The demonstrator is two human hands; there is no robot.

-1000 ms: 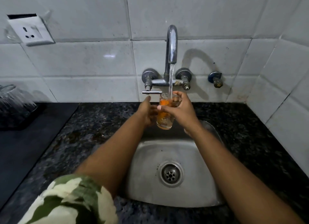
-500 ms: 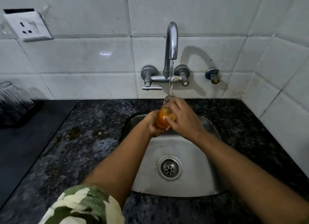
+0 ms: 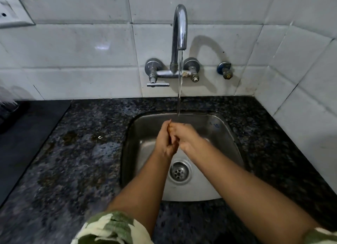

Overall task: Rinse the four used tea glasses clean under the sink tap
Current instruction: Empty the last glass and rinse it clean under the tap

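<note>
My left hand [image 3: 165, 141] and my right hand [image 3: 186, 139] are clasped together low over the steel sink [image 3: 224, 134]. Between them they wrap a tea glass [image 3: 170, 129], of which only a sliver with orange liquid shows. The rest of the glass is hidden by my fingers. The chrome tap [image 3: 179, 30] is running, and its thin stream falls just behind my hands. No other tea glass can be made out.
Dark speckled granite counter [image 3: 82, 152] surrounds the sink, with wet patches to the left. A black mat [image 3: 23, 134] lies at far left. The drain [image 3: 179, 171] sits below my wrists. White tiled walls close the back and right.
Both hands have lowered the glass from just under the spout down into the sink basin. They now cover it almost fully, and the stream passes behind them rather than into the glass.
</note>
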